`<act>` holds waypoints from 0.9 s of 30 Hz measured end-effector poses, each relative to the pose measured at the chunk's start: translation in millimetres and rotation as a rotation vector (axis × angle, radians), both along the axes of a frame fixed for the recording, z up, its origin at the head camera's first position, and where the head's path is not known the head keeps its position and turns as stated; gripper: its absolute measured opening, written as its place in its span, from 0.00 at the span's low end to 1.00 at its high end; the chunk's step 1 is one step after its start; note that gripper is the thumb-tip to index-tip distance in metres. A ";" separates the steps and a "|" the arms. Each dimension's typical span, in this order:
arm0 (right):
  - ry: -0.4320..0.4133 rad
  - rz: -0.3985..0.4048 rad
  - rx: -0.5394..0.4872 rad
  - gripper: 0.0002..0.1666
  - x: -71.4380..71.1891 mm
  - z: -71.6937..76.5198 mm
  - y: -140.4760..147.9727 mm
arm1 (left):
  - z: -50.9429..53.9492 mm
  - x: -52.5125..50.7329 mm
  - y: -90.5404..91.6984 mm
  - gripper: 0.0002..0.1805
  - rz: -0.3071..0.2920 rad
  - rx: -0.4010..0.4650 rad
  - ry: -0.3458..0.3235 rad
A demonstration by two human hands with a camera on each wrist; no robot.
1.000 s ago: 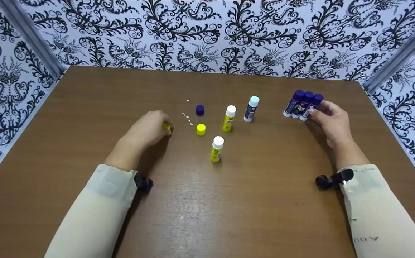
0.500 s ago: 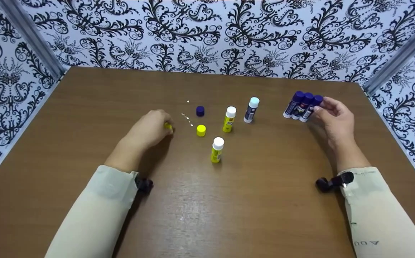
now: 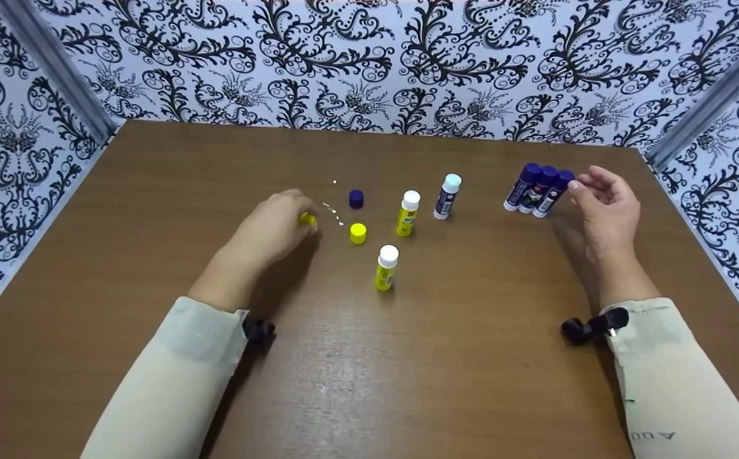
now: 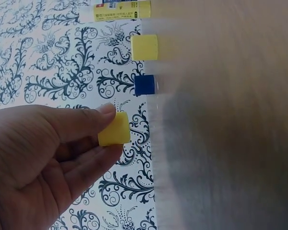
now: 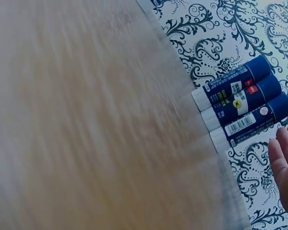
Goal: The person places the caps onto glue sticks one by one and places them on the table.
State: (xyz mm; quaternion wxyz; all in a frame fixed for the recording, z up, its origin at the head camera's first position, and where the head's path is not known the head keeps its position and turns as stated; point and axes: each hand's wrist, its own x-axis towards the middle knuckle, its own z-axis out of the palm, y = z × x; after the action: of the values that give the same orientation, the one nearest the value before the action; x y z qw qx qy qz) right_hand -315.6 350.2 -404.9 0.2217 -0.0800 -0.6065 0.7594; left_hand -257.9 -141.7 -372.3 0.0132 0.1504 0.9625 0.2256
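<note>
– Report the state of the fingers.
– My left fingers [image 4: 98, 165] grasp a yellow cap [image 4: 114, 129], pinched at their tips. My right fingers [image 5: 278, 160] are released, just beside three blue glue sticks [image 5: 242, 103].
– Containers and contents?
– Those three stand side by side, blue ends up; their contents are hidden. Two yellow glue sticks [image 3: 385, 271] and a single blue stick [image 3: 446, 197] stand upright, white ends up, between my left and right fingers.
– Loose parts?
– A second yellow cap [image 3: 358, 234] and a dark blue cap [image 3: 356, 199] rest on the surface [image 3: 471, 331], near the pinched cap.
</note>
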 end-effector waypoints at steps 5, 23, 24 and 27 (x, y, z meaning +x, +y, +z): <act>0.040 -0.047 0.017 0.18 0.8 3.2 -1.7 | 3.0 3.0 3.9 0.13 -0.017 0.025 0.030; 0.261 -0.018 -0.006 0.18 19.5 26.1 -39.8 | 16.9 15.8 18.3 0.14 -0.067 0.124 0.117; 0.261 -0.007 -0.001 0.18 21.1 27.3 -42.4 | 17.4 16.5 18.7 0.13 -0.068 0.132 0.118; 0.265 0.024 0.010 0.19 25.4 31.1 -50.0 | 18.1 17.4 19.3 0.13 -0.078 0.151 0.128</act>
State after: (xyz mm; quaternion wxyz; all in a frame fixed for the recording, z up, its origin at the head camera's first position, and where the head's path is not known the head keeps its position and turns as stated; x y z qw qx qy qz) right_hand -290.2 300.2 -373.8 0.2910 0.0294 -0.5767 0.7628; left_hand -240.5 -122.5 -354.2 -0.0510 0.2022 0.9351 0.2866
